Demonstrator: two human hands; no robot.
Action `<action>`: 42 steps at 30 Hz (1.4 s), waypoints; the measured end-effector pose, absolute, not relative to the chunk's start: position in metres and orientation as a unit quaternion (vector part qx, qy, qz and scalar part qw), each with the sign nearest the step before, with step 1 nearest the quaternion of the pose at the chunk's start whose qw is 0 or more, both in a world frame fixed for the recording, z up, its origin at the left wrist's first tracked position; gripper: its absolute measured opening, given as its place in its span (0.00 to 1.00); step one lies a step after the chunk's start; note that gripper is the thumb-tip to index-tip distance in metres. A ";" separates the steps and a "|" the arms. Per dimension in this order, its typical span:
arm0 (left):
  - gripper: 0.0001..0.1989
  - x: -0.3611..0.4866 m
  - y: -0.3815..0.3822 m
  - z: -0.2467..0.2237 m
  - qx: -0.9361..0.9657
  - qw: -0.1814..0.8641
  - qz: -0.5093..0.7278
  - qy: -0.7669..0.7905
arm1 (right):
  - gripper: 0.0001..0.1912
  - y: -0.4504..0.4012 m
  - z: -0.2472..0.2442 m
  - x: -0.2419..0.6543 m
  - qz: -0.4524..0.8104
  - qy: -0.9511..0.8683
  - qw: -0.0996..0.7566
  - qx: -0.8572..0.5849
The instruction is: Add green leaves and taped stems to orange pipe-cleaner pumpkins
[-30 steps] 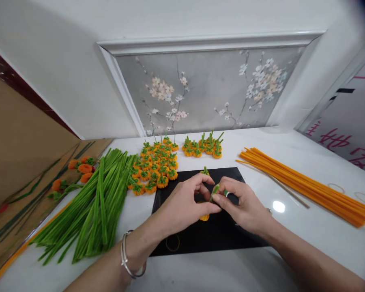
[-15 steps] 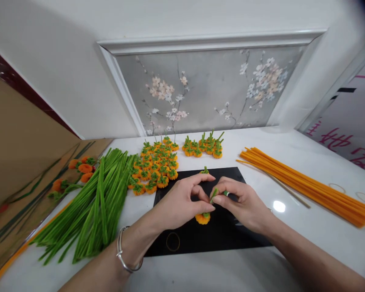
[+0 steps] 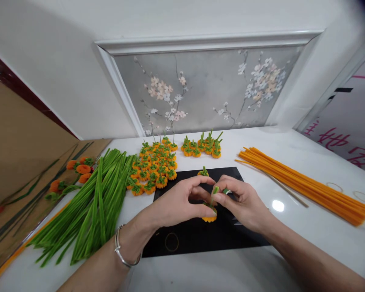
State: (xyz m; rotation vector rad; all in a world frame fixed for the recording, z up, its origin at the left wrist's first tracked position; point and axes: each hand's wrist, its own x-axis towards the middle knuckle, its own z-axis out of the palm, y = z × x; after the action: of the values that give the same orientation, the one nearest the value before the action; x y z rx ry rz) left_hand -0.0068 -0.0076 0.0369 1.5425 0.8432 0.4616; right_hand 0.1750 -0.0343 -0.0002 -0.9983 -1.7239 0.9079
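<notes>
Pumpkin (image 3: 209,219) is over the middle of the mat (image 3: 200,240); can't tell if it's touching. Right hand (image 3: 243,206): thumb and forefinger pinched on the green stem (image 3: 216,190) above the pumpkin. Left hand (image 3: 180,203): thumb against the pumpkin, forefinger arched wide of it, other fingers curled in behind; can't tell if they grip. Tool (image 3: 236,222) under right hand, mostly hidden, type unclear. Second pumpkin (image 3: 203,172) at mat's far edge, rubber band (image 3: 171,242) near its near left corner. Big cluster (image 3: 153,167) off mat's far left corner, smaller cluster (image 3: 202,147) toward table's (image 3: 276,142) back edge. Green strips (image 3: 91,207) piled on table's left side, orange strips (image 3: 304,186) on its right. Orange flowers (image 3: 83,168) lie past the green pile, on cardboard (image 3: 61,162).
</notes>
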 end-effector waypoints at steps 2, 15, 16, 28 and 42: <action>0.26 -0.003 -0.010 0.035 0.683 0.572 0.238 0.386 | 0.07 -0.034 -0.002 0.174 0.348 -0.705 0.455 -0.418; 0.30 -0.007 -0.006 0.032 0.652 0.628 0.203 0.373 | 0.06 -0.034 0.007 0.176 0.378 -0.732 0.397 -0.405; 0.30 -0.008 -0.006 0.032 0.647 0.638 0.203 0.365 | 0.06 -0.034 0.007 0.177 0.382 -0.731 0.398 -0.403; 0.26 -0.008 -0.009 0.037 0.667 0.629 0.206 0.343 | 0.06 -0.033 0.005 0.178 0.371 -0.728 0.405 -0.410; 0.22 -0.002 -0.011 0.034 0.690 0.551 0.264 0.387 | 0.08 -0.033 0.008 0.179 0.341 -0.762 0.384 -0.394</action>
State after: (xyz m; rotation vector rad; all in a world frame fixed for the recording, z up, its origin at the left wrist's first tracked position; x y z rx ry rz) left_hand -0.0020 -0.0111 0.0338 1.6336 0.9152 0.6256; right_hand 0.1790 -0.0330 0.0079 -1.0048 -1.9423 0.8694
